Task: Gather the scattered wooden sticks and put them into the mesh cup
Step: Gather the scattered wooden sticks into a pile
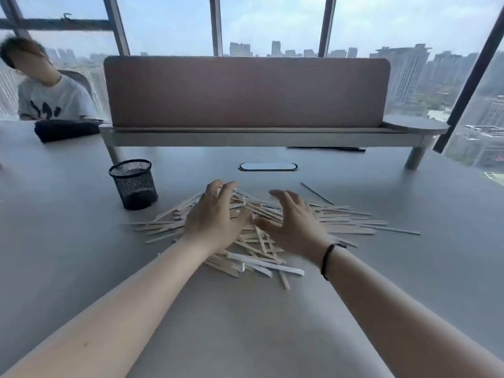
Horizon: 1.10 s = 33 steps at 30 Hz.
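both hands, left and right, hover spread over wooden sticks beside mesh cup.

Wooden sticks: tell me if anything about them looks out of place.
The wooden sticks lie in a criss-crossed heap on the table. One thin dark stick lies apart, beyond the heap. The mesh cup stands upright.

Pale flat wooden sticks lie criss-crossed in a loose heap, right of the upright, black mesh cup.
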{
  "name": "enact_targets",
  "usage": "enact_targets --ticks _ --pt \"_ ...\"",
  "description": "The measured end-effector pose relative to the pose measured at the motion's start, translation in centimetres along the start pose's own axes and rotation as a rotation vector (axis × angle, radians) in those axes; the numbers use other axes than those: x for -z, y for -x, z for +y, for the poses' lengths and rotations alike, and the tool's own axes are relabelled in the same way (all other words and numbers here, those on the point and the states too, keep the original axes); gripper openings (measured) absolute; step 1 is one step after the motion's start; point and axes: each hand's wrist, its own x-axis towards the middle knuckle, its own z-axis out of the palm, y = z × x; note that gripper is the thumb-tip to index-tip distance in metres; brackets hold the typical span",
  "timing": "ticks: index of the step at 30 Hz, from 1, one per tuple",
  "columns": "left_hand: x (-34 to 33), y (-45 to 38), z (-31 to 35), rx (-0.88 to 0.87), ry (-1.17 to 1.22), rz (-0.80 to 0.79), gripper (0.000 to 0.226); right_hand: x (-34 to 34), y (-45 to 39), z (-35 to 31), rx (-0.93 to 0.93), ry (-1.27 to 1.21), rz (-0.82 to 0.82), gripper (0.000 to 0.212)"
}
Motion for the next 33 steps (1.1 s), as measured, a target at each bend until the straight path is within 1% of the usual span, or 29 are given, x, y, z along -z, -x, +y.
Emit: enact_targets --ticks 2,3,5,7,9,13,17,19,22,23,30,31,33 --pt "0.0 0.9 -0.5 -0.023 -0.055 0.026 0.067 -0.2 0.8 0.5 -0.009 0.109 -0.023 0.074" --pt "-0.2 1.4 -0.9 -0.025 -0.066 0.012 0.066 -0.5 1.2 1.1 -0.020 0.139 -0.030 0.072" --pt "-0.7 2.0 -1.9 -0.033 -0.080 -0.075 0.065 -1.0 1.7 1.8 -0.026 0.188 -0.051 0.069" --pt "-1.1 2.3 -2.7 -0.061 -0.098 -0.153 0.064 -1.3 1.6 2.1 0.016 0.235 -0.053 0.066" --pt "-1.4 2.3 -3.1 -0.078 -0.095 -0.194 0.062 -1.4 1.4 2.5 0.048 0.243 -0.061 0.066" --pt "-2.1 1.6 -2.9 -0.138 -0.116 -0.157 0.057 -1.6 1.0 3.1 0.065 0.241 -0.054 0.070" --pt "-2.5 1.0 -2.8 -0.150 -0.131 -0.135 0.064 -1.9 0.6 2.5 0.072 0.320 -0.010 0.078" --pt "-2.6 0.8 -2.7 -0.155 -0.098 -0.115 0.061 -2.2 0.1 2.3 0.068 0.364 0.006 0.077" --pt "-3.1 0.7 -3.1 -0.162 -0.048 -0.055 0.044 -2.6 -0.2 2.5 0.068 0.395 0.011 0.074" --pt "-3.1 0.6 -3.2 -0.166 -0.037 -0.045 0.042 -2.6 -0.2 2.5 0.066 0.397 0.018 0.071" --pt "-2.6 0.9 -3.6 -0.233 0.156 0.032 0.043 -2.4 -0.7 2.2 0.087 0.459 0.073 0.059" --pt "-2.3 1.1 -3.6 -0.240 0.192 0.032 0.044 -2.3 -0.9 2.1 0.092 0.466 0.079 0.059" --pt "-1.7 1.4 -3.6 -0.247 0.248 -0.039 0.049 -2.3 -1.1 2.1 0.104 0.479 0.075 0.060"
